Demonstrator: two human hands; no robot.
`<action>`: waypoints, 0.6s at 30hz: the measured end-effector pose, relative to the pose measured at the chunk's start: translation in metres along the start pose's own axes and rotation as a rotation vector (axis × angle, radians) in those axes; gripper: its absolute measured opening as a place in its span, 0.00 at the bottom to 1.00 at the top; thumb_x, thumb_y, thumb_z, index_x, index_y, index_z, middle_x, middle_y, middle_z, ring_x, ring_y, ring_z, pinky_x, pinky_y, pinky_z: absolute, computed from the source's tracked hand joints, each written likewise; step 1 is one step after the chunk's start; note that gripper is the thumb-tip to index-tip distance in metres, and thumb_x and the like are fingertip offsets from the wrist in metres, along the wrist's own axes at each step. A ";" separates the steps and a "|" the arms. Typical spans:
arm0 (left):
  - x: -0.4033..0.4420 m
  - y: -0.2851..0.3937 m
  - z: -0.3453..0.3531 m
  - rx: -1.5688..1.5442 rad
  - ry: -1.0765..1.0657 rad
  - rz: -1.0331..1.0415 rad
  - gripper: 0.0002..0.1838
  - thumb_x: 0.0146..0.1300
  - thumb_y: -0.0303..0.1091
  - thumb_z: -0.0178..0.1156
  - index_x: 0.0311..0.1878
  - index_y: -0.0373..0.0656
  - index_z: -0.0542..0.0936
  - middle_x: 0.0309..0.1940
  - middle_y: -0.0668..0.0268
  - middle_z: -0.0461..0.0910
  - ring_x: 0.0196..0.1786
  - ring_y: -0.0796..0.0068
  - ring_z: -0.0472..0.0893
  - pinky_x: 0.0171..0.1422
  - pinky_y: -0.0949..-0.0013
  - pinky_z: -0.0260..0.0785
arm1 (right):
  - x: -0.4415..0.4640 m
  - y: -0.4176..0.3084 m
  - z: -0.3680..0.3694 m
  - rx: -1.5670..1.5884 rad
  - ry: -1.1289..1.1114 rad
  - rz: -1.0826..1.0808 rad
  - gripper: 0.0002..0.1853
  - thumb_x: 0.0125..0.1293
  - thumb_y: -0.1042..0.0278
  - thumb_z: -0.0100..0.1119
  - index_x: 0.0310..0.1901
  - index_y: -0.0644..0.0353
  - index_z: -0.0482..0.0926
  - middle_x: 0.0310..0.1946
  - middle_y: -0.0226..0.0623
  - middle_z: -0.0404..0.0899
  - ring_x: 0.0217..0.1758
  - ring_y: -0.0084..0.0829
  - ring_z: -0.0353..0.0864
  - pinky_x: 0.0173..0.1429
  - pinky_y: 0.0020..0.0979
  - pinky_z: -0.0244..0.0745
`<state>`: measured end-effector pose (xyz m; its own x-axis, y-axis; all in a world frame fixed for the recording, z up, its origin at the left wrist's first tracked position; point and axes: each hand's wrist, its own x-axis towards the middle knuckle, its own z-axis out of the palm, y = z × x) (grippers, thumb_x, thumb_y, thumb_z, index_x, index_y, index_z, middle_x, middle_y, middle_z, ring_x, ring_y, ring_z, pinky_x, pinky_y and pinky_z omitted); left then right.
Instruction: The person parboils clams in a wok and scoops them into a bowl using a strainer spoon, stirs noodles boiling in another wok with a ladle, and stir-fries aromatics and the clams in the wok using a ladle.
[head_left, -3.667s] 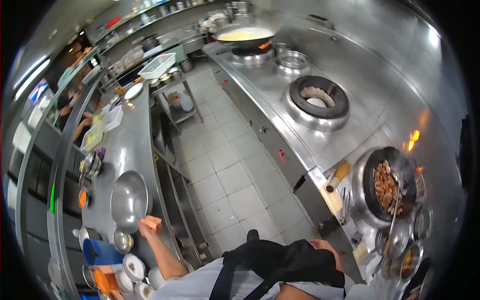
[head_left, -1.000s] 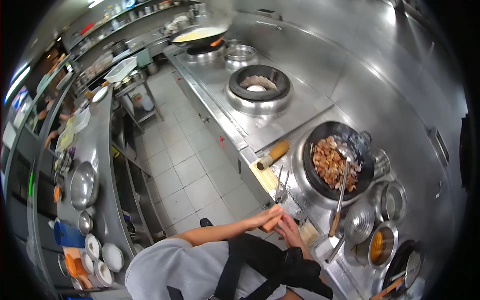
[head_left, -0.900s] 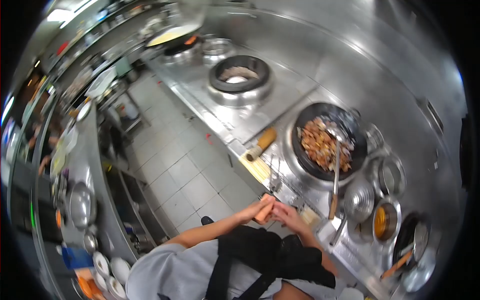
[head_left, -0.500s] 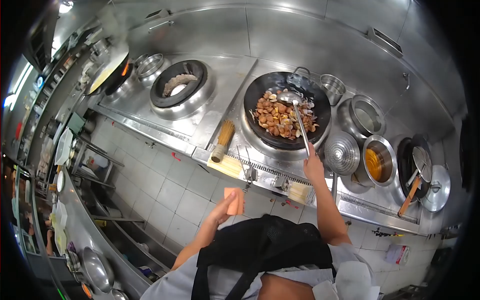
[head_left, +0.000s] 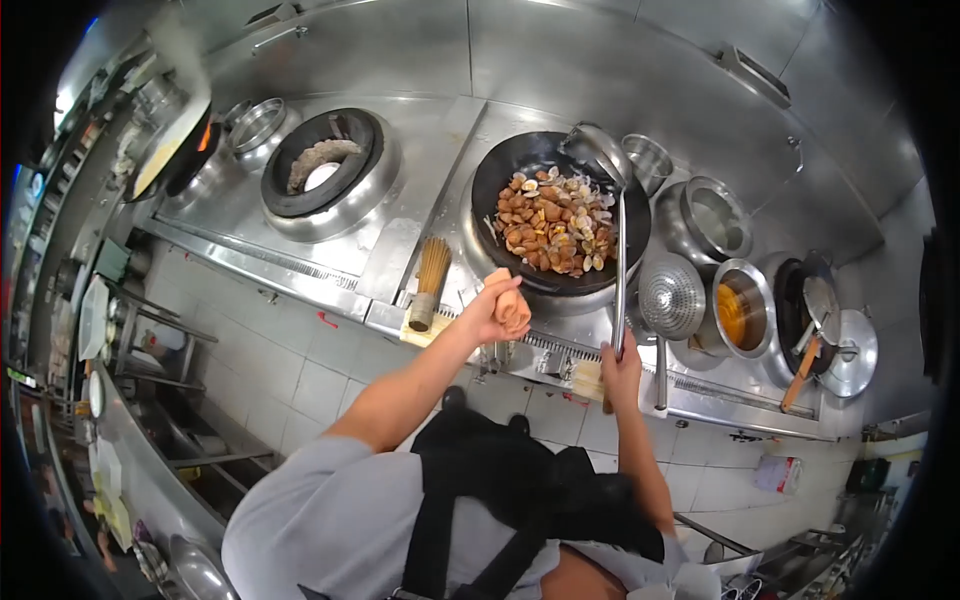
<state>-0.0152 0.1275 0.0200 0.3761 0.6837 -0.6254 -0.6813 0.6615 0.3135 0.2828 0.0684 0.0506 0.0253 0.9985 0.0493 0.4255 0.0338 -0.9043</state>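
Observation:
A black wok (head_left: 487, 178) sits on the right burner and holds clams (head_left: 550, 225) in brown shells, several of them open. My right hand (head_left: 622, 372) is wrapped round the long handle of a metal ladle (head_left: 621, 260). The ladle's bowl is raised over the wok's far right rim. In my left hand (head_left: 484, 318) is a folded orange cloth (head_left: 511, 308), close to the wok's near left edge. Whether the cloth touches the rim I cannot tell. Left of the wok lies a bamboo brush (head_left: 432, 275).
A perforated skimmer (head_left: 671, 295), a pot of orange liquid (head_left: 745, 310) and a steel pot (head_left: 717, 220) stand to the right. Another burner (head_left: 330, 170) is on the left. A steaming wok (head_left: 170, 150) with flame beneath stands far left. A metal lid (head_left: 850, 352) lies far right.
My left hand has moved forward and right with the cloth, towards the wok. The ladle has lifted off the clams to the far rim, and my right hand has drawn back slightly.

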 end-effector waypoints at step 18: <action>0.000 -0.023 0.025 -0.024 -0.037 0.173 0.04 0.55 0.28 0.58 0.34 0.49 0.75 0.29 0.61 0.75 0.31 0.58 0.78 0.35 0.53 0.74 | -0.138 -0.124 -0.071 -0.025 -0.392 0.434 0.33 0.75 0.65 0.55 0.79 0.46 0.57 0.22 0.23 0.65 0.20 0.16 0.64 0.25 0.23 0.65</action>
<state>0.0158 0.1199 0.0310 0.2741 0.7978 -0.5370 -0.7527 0.5255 0.3966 0.2909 -0.0768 0.1861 -0.1322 0.8626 -0.4883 0.4723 -0.3783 -0.7961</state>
